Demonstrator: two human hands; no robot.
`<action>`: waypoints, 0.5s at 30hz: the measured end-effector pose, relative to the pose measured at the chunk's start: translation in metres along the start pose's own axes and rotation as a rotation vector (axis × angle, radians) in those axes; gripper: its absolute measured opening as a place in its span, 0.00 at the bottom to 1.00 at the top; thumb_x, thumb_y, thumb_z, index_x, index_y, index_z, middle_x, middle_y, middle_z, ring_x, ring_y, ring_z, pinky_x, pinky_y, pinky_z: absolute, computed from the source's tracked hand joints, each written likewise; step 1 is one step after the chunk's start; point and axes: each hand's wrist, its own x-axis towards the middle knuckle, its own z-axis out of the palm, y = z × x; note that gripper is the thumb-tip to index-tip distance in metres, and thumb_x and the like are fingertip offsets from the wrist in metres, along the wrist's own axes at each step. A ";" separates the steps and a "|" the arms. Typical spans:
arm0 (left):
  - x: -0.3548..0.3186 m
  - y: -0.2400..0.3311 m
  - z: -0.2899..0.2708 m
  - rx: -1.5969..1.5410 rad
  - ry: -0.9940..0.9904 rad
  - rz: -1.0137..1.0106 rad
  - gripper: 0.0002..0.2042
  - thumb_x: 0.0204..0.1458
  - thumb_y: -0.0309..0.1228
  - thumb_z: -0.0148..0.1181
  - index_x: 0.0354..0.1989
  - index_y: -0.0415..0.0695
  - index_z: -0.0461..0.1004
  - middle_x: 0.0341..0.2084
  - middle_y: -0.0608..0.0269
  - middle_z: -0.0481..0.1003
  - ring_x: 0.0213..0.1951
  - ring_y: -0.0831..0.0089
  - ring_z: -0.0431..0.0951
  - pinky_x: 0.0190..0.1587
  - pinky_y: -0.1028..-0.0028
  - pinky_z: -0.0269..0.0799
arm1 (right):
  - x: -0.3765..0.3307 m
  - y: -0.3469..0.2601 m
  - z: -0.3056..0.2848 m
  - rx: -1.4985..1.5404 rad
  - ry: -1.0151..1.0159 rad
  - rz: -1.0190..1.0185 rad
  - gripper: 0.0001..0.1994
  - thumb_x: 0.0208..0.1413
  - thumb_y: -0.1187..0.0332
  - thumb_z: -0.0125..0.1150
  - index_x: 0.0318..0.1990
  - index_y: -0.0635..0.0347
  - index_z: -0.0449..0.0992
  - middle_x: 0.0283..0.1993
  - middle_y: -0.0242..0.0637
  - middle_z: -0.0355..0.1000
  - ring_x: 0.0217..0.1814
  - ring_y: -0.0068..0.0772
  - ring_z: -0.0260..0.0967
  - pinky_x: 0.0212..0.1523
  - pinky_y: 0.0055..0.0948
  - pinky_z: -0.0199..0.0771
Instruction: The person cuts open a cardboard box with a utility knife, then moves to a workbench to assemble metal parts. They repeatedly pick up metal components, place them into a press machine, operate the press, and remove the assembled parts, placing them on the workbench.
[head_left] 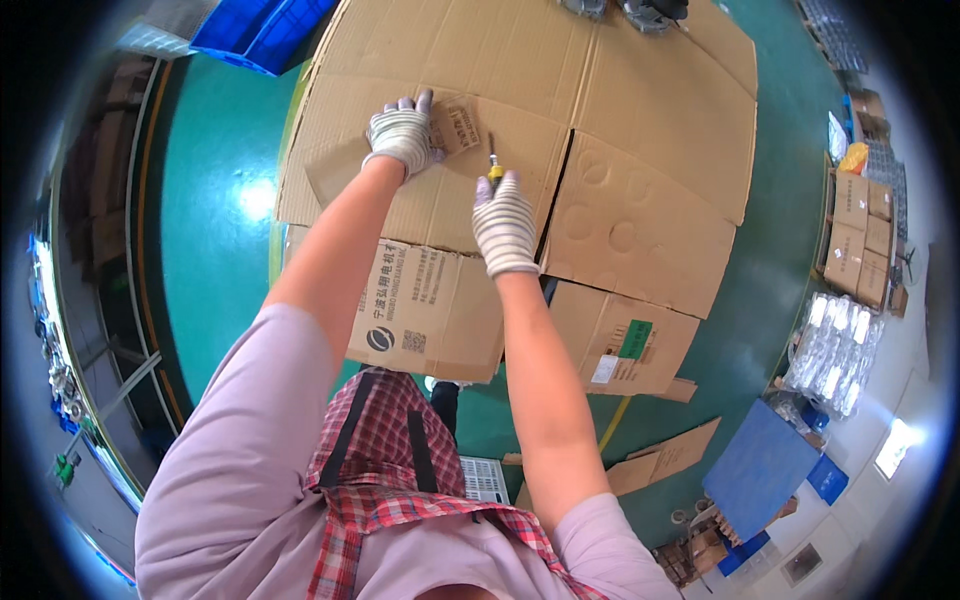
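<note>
My left hand (400, 138), in a striped white-and-grey glove, lies on the flattened cardboard (500, 60) with its fingers stretched out. Beside it, touching its thumb side, is a small brown printed piece (456, 128) that looks like cardboard with clear film or tape along its edge. My right hand (503, 225), gloved the same way, is closed around a screwdriver (495, 172) with a yellow and black handle. The screwdriver's shaft points away from me, its tip just right of the brown piece. Whether the tip touches the cardboard I cannot tell.
Dark grey objects (650, 12) lie on the cardboard's far edge. Printed cardboard panels (430, 300) form the near side. Beyond the green floor stand a blue crate (262, 30) at far left, stacked cartons (858, 235) and a blue board (762, 468) at right.
</note>
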 end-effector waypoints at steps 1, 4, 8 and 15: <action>0.002 0.001 -0.012 0.002 -0.058 -0.007 0.42 0.43 0.49 0.74 0.68 0.52 0.64 0.56 0.55 0.74 0.57 0.55 0.73 0.58 0.56 0.70 | -0.006 0.010 -0.004 0.051 0.097 -0.092 0.19 0.65 0.57 0.56 0.49 0.67 0.71 0.34 0.58 0.76 0.37 0.59 0.75 0.40 0.48 0.73; -0.008 -0.013 -0.017 -0.331 -0.090 0.083 0.28 0.50 0.42 0.72 0.58 0.45 0.74 0.46 0.52 0.81 0.48 0.57 0.80 0.54 0.64 0.75 | -0.006 0.040 -0.010 0.327 -0.003 -0.058 0.22 0.61 0.54 0.62 0.50 0.66 0.72 0.34 0.53 0.77 0.36 0.54 0.76 0.42 0.46 0.74; -0.070 -0.001 -0.081 -0.730 -0.295 0.204 0.26 0.54 0.34 0.69 0.60 0.37 0.73 0.47 0.49 0.81 0.49 0.66 0.81 0.53 0.65 0.75 | -0.032 0.035 -0.064 0.397 0.283 -0.468 0.16 0.61 0.65 0.64 0.49 0.67 0.72 0.34 0.46 0.73 0.34 0.45 0.70 0.42 0.40 0.74; -0.221 0.006 -0.230 -0.823 -0.455 0.552 0.25 0.53 0.33 0.70 0.57 0.34 0.73 0.43 0.52 0.81 0.46 0.73 0.79 0.52 0.69 0.74 | -0.175 -0.011 -0.169 0.580 -0.368 -0.347 0.13 0.61 0.62 0.67 0.45 0.63 0.78 0.33 0.25 0.73 0.33 0.15 0.66 0.36 0.21 0.70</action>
